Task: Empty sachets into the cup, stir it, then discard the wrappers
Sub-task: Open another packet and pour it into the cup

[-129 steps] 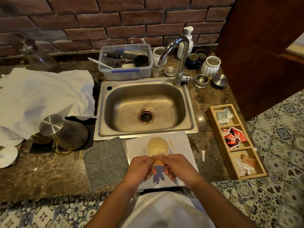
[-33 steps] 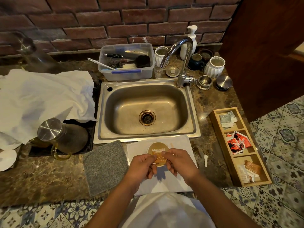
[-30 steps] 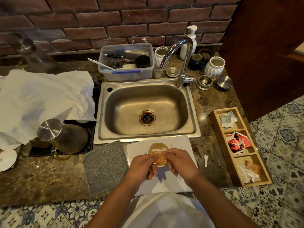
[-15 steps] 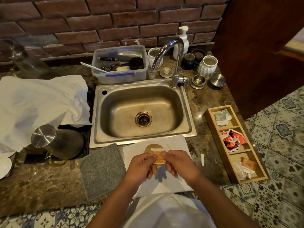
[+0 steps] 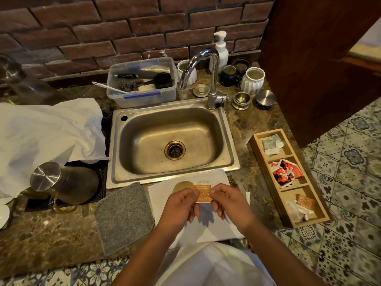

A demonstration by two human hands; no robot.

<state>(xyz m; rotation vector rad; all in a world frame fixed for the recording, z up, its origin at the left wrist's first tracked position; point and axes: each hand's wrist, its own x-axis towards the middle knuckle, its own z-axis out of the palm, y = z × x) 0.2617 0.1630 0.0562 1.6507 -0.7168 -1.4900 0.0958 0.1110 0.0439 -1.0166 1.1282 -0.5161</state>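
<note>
An orange-brown sachet [image 5: 203, 194] is held by both hands just above the near edge of the cup [image 5: 181, 187]. My left hand [image 5: 181, 205] pinches its left side and my right hand [image 5: 226, 201] pinches its right side. The cup stands on a white napkin [image 5: 218, 176] in front of the sink; only part of its yellowish rim shows behind the sachet and fingers. A small white torn strip [image 5: 248, 198] lies on the counter to the right of the napkin.
A wooden tray [image 5: 287, 178] at the right holds grey, red and brown sachets. The steel sink [image 5: 173, 141] and tap [image 5: 212, 79] are behind the cup. A grey mat [image 5: 123, 215] and a glass jug [image 5: 59, 182] are at the left, by a white cloth [image 5: 45, 137].
The sachet has shifted slightly right of the cup's centre, so more of the cup's rim shows at the left. Both hands keep hold of it. The camera view has moved a little.
</note>
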